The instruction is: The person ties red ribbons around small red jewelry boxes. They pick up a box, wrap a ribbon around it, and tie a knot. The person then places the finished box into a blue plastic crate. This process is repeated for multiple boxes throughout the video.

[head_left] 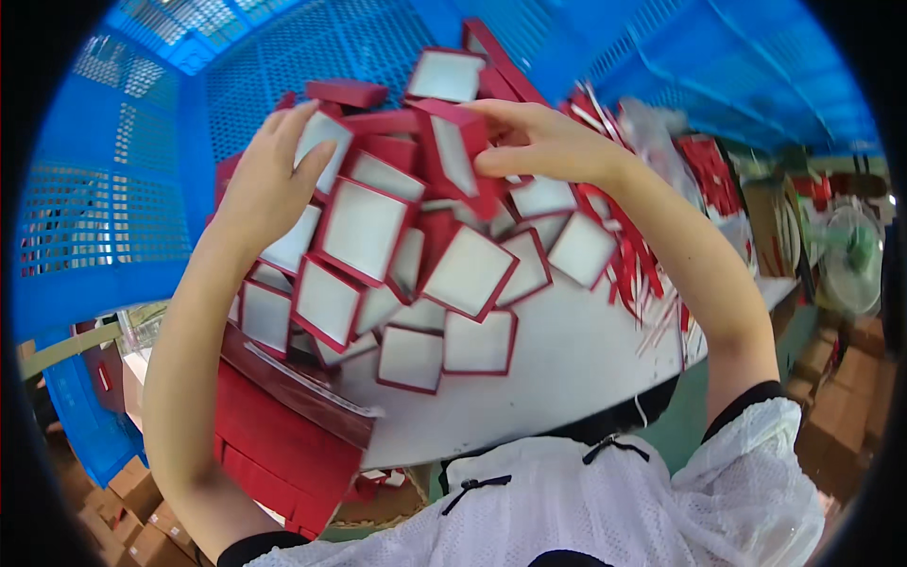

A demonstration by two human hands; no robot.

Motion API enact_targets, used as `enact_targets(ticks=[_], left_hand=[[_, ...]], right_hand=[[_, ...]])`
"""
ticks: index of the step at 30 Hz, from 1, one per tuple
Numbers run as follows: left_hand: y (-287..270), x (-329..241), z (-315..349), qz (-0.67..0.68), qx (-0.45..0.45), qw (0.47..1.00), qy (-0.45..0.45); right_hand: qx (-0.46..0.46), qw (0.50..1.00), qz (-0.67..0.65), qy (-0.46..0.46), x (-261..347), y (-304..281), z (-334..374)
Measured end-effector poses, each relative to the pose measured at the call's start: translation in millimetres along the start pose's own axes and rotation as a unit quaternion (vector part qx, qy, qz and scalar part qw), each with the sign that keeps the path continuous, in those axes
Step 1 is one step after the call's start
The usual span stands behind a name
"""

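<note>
Many shallow red boxes with white insides, which could be lids or bases, lie in a loose heap on the white tabletop (557, 354). At the heap's upper right, my right hand (543, 142) grips a tilted red box (449, 156), with the fingers on its upper edge and the thumb at its side. My left hand (265, 184) is at the heap's left edge. Its thumb overlaps the white inside of another red box (333, 142) while the fingers curl around its outer side, and part of that contact is hidden.
A blue perforated plastic crate (113, 227) and more blue crate walls enclose the table's far side. Red and white strips (635, 269) lie right of the heap. Red pieces (274, 425) stand at the lower left. A fan (852, 248) and cardboard boxes (841, 392) are at the right.
</note>
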State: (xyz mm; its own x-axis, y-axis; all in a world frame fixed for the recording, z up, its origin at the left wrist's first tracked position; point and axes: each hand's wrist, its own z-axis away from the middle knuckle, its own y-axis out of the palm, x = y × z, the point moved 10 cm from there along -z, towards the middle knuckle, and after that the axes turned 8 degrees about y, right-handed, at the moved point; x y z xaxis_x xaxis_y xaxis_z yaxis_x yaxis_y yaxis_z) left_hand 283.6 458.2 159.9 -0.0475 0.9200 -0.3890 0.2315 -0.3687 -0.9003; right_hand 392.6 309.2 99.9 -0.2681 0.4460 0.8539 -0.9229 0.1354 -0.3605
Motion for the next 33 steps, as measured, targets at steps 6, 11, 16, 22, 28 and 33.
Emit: enact_targets(ticks=[6, 11, 16, 22, 28, 33], left_hand=[[72, -173, 38, -0.065, 0.111, 0.978, 0.164], [177, -220, 115, -0.1, 0.274, 0.932, 0.213], [192, -242, 142, -0.217, 0.21, 0.932, 0.201], [207, -330, 156, -0.047, 0.075, 0.98, 0.179], [312, -322, 176, 0.657, -0.03, 0.723, -0.21], [348, -296, 175, 0.647, -0.075, 0.711, -0.265]], right_hand=[[-0.069, 0.978, 0.139, -0.142, -37, 17, 69], [-0.23, 0.962, 0.121, -0.086, -114, -8, 146], [-0.402, 0.853, 0.327, -0.065, -158, 9, 270], [-0.511, 0.766, 0.354, -0.166, -181, 33, 322], [-0.442, 0.774, 0.395, -0.222, -134, 118, 355], [-0.431, 0.765, 0.417, -0.233, -165, 134, 341]])
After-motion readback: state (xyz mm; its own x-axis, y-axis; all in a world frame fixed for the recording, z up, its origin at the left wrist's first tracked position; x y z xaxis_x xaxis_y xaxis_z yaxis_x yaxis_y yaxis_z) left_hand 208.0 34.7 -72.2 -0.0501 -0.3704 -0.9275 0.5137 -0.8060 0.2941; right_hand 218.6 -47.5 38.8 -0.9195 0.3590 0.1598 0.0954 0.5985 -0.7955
